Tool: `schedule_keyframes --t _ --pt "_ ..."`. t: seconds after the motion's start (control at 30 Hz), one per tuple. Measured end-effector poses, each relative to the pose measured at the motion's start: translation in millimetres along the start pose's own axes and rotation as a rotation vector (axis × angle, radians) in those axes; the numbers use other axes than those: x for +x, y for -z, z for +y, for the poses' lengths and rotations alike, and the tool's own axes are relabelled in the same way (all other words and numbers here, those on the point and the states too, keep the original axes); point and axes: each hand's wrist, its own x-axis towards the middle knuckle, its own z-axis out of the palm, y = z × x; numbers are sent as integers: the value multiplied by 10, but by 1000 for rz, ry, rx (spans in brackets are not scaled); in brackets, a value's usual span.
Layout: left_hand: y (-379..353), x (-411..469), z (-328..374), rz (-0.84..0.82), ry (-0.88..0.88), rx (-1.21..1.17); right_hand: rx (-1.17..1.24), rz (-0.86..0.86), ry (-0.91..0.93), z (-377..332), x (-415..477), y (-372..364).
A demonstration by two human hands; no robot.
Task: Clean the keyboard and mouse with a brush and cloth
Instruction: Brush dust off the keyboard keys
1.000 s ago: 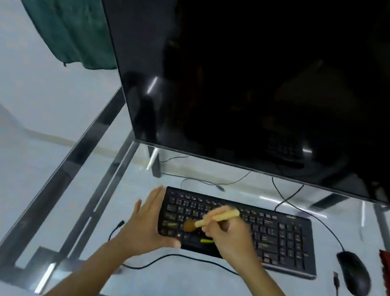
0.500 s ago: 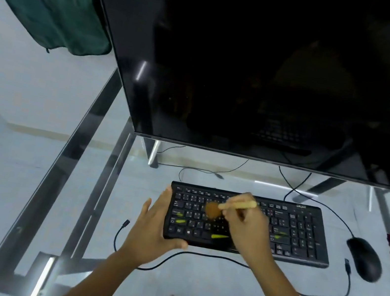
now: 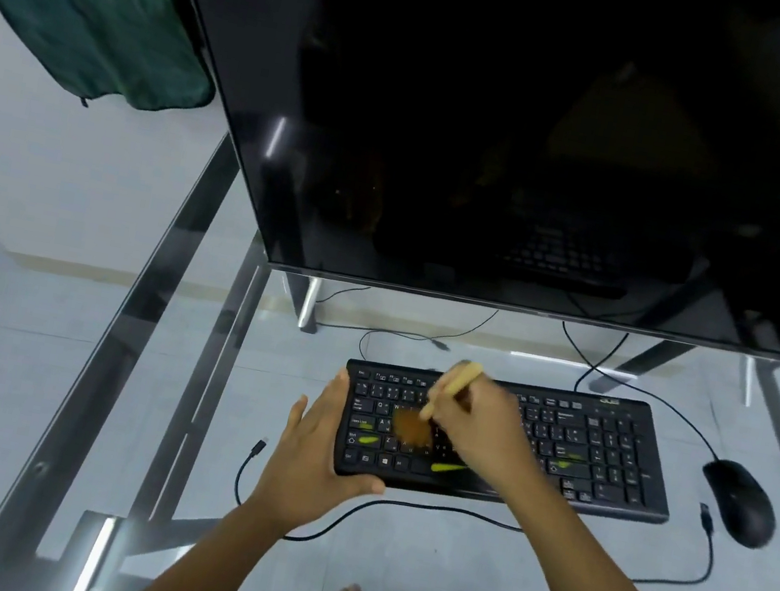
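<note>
Right hand (image 3: pixel 483 431): fingers curled round tan wooden-handled brush (image 3: pixel 449 389), brown bristles on black keyboard (image 3: pixel 610 454), mid glass counter (image 3: pixel 437 548). Left hand (image 3: pixel 317 459): flat-open, bracing keyboard's left edge. Black mouse (image 3: pixel 740 500): right, apart.

1 head-worn view looks steeply forward and down, close over a glass desk (image 3: pixel 436 553).

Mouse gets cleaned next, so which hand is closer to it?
Right. The right hand grips the brush over the keyboard's middle, left of the mouse; the left hand rests against the keyboard's left end.
</note>
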Motion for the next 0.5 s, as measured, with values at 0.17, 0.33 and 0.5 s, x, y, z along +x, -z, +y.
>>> schedule_keyframes --t 0.17,0.33,0.5 --pt "-13 -1 -22 5 19 -2 111 59 61 -208 171 -112" --pt "-27 -1 -16 12 13 16 30 158 144 -335 277 -227" --pt "-29 -15 -18 9 41 42 -3 -75 102 -373 237 -399"
